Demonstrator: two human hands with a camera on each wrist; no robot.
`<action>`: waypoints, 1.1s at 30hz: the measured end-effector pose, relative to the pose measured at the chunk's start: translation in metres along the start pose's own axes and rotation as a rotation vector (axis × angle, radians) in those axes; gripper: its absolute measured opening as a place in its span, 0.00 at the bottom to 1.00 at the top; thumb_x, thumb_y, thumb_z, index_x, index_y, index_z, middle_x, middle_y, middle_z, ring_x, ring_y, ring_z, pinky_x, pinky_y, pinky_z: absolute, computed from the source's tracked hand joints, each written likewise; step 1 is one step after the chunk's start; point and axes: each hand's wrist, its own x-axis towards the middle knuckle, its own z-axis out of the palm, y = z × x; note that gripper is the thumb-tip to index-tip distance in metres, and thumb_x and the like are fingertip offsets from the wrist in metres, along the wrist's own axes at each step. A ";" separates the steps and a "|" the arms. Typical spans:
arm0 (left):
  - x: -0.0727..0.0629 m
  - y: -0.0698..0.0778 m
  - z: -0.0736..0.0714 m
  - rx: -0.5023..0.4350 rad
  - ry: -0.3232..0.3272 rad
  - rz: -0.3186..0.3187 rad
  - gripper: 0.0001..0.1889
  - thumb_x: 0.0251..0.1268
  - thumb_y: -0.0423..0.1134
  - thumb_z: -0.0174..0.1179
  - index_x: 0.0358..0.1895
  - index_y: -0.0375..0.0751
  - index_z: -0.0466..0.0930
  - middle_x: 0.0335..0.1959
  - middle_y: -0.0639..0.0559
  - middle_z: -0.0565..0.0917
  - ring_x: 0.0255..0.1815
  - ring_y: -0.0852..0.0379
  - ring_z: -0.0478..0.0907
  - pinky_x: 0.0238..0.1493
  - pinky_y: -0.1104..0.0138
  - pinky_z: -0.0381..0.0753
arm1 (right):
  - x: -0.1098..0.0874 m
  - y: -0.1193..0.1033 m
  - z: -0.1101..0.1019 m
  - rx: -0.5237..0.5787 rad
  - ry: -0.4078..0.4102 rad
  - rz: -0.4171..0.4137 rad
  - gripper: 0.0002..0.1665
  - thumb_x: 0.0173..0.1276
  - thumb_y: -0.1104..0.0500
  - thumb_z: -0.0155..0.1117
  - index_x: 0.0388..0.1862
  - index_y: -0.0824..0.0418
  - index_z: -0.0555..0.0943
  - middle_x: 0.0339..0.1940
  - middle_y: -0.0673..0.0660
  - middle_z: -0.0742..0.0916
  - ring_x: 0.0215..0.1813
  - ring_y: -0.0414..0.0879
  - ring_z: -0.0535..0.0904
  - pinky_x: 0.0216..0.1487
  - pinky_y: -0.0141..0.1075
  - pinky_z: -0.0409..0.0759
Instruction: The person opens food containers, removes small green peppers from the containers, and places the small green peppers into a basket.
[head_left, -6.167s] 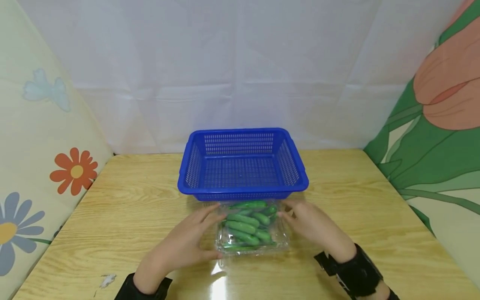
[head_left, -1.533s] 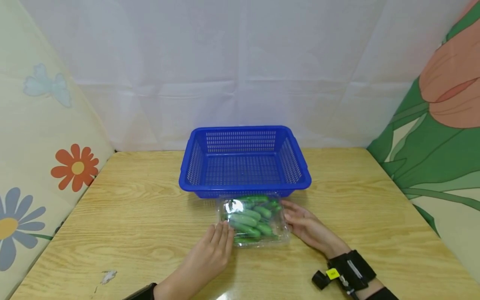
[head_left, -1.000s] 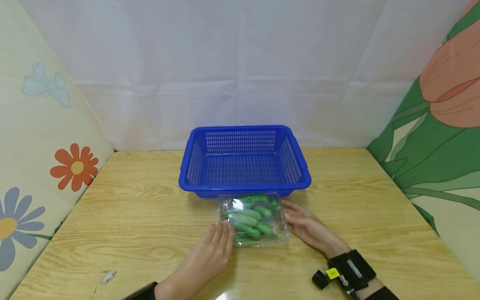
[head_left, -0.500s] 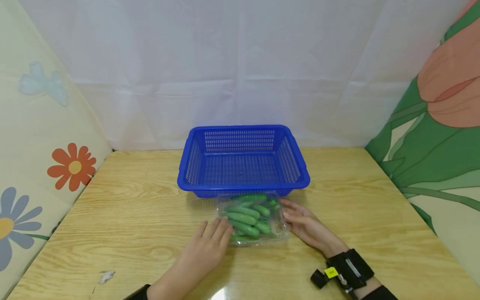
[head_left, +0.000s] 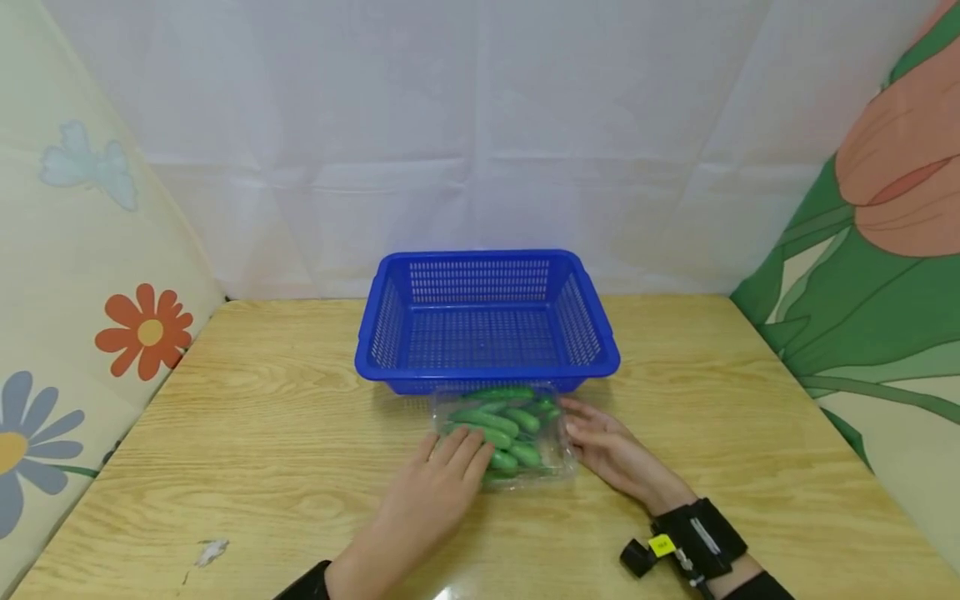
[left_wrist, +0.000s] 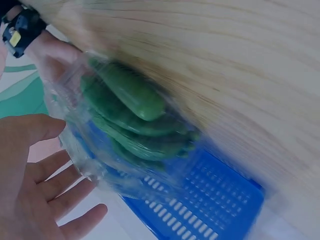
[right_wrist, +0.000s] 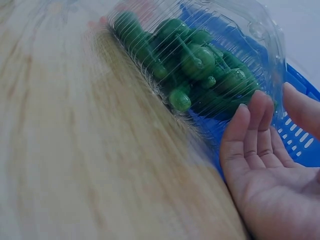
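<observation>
A clear plastic box [head_left: 558, 468] of several small green, cucumber-like vegetables [head_left: 521, 419] lies on the table, right against the front of a blue basket. Over the box's front left part reaches my left hand [head_left: 431, 492], palm down with fingers extended, covering some vegetables in the head view. From the left wrist, this hand [left_wrist: 55, 185] shows spread fingers and nothing gripped. My right hand [head_left: 615, 458] stays at the box's right side, palm turned inward. Its fingers [right_wrist: 257, 117] are gently bent at the clear wall in the right wrist view, the thumb apart from them.
The blue perforated basket [head_left: 487, 374] stands behind the box with nothing inside. A white cloth [head_left: 480, 150] hangs at the back, and flower-printed panels [head_left: 112, 250] flank the wooden table [head_left: 262, 417]. A small camera [head_left: 637, 557] sticks out from the right wrist strap.
My left hand has shifted from the box's left front corner rightward over the vegetables. The bright glare on the box has gone. My right hand and the basket hold their places.
</observation>
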 end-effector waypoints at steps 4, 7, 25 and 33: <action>0.007 0.006 -0.001 -0.030 -0.002 -0.007 0.18 0.71 0.35 0.42 0.54 0.45 0.80 0.53 0.52 0.81 0.56 0.54 0.77 0.53 0.61 0.80 | 0.000 0.002 -0.001 -0.003 -0.016 -0.019 0.33 0.78 0.70 0.44 0.73 0.76 0.42 0.47 0.50 0.84 0.49 0.39 0.80 0.55 0.32 0.78; 0.013 0.010 -0.003 -0.026 -0.029 -0.009 0.16 0.71 0.37 0.45 0.53 0.47 0.80 0.52 0.54 0.81 0.54 0.55 0.77 0.52 0.63 0.78 | 0.001 0.003 -0.002 0.007 -0.032 -0.024 0.25 0.78 0.70 0.44 0.71 0.70 0.53 0.49 0.51 0.85 0.51 0.40 0.80 0.57 0.32 0.78; 0.048 0.040 -0.006 0.052 -0.103 0.049 0.15 0.66 0.41 0.59 0.55 0.52 0.79 0.52 0.58 0.79 0.53 0.60 0.77 0.54 0.66 0.80 | 0.002 0.002 -0.005 0.003 -0.038 -0.013 0.20 0.79 0.70 0.42 0.64 0.56 0.66 0.51 0.51 0.85 0.53 0.40 0.80 0.59 0.33 0.78; 0.061 0.050 -0.004 0.096 -0.051 0.036 0.12 0.68 0.42 0.56 0.52 0.53 0.80 0.47 0.60 0.79 0.49 0.63 0.77 0.51 0.68 0.80 | 0.002 0.002 -0.004 -0.012 -0.013 0.000 0.20 0.80 0.70 0.42 0.64 0.54 0.66 0.49 0.50 0.84 0.50 0.39 0.80 0.55 0.32 0.79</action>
